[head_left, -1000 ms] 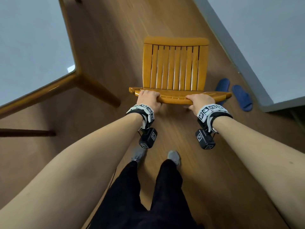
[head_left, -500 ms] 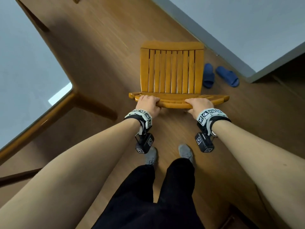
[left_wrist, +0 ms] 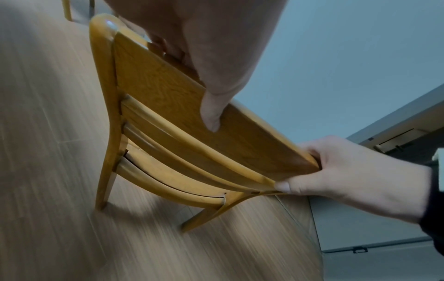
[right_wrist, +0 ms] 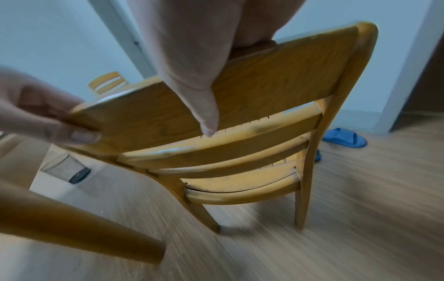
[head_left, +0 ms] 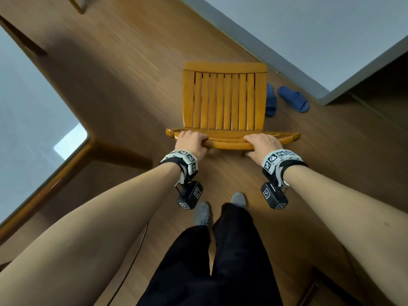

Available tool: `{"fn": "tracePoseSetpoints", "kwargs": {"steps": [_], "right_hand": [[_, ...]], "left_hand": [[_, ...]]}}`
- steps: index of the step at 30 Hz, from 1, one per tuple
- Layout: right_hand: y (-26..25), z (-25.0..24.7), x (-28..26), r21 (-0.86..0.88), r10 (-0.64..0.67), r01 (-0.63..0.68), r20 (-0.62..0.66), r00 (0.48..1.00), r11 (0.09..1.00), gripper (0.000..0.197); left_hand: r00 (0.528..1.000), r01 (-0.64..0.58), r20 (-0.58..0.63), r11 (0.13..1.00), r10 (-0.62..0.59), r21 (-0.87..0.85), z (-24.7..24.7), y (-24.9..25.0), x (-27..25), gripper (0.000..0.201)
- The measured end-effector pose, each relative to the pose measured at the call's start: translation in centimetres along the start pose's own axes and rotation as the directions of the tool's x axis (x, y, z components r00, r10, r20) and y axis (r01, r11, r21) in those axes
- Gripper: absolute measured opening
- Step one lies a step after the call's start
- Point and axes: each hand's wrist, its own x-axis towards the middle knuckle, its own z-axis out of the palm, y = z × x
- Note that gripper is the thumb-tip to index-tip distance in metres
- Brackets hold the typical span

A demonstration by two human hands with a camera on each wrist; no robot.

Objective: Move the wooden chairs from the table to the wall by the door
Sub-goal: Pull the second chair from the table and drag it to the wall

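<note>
A wooden chair with a slatted seat stands in front of me on the wood floor, its back toward me. My left hand grips the left part of the top rail, and my right hand grips the right part. In the left wrist view the left hand has its thumb down the back of the chair's rail, with the right hand curled round the rail's far end. The right wrist view shows the right hand with its thumb on the chair's rail. The fingers over the front are hidden.
A glass-topped wooden table stands at the left, its leg close to the chair. Two blue slippers lie beside the chair by the pale wall. A dark doorway opens at the right. Another chair stands far off.
The chair and I have turned and moved away from the table toward the wall corner and doorway. The slippers are now closer beside the chair. Both hands keep the same grip.
</note>
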Motion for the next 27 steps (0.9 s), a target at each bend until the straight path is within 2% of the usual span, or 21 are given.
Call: {"fn": "tracePoseSetpoints", "kwargs": {"steps": [3,8,13,15,21,27], "right_hand": [[0.8,-0.4,0.5,-0.058,0.049,-0.046,0.052,0.997,0.997,0.026],[1.1,-2.6,1.8,-0.076,-0.007,0.014,0.092,0.996,0.997,0.02],[2.0,-8.8,4.4,0.005,-0.054,0.054,0.091,0.994,0.999,0.01],[2.4,-11.5,5.9,0.026,-0.064,0.062,0.087,0.994,0.998,0.011],[2.7,-17.8,10.2,0.041,-0.082,0.08,0.064,0.995,0.996,0.02],[2.3,-22.8,14.1,0.028,-0.025,0.025,0.018,1.0,0.999,0.019]], "left_hand": [[0.999,0.011,0.037,0.999,-0.012,0.036,-0.5,0.3,0.1,0.022],[0.989,0.087,0.121,0.996,-0.087,0.01,-2.5,0.8,1.3,0.009],[0.98,0.155,0.134,0.987,-0.149,-0.033,-7.6,2.2,5.0,0.027],[0.976,0.154,0.159,0.988,-0.148,-0.023,-10.2,3.0,7.0,0.029],[0.978,0.158,0.136,0.987,-0.155,-0.011,-16.1,3.7,12.0,0.024],[0.991,0.066,0.117,0.998,-0.067,0.013,-20.8,2.9,16.9,0.023]]}}
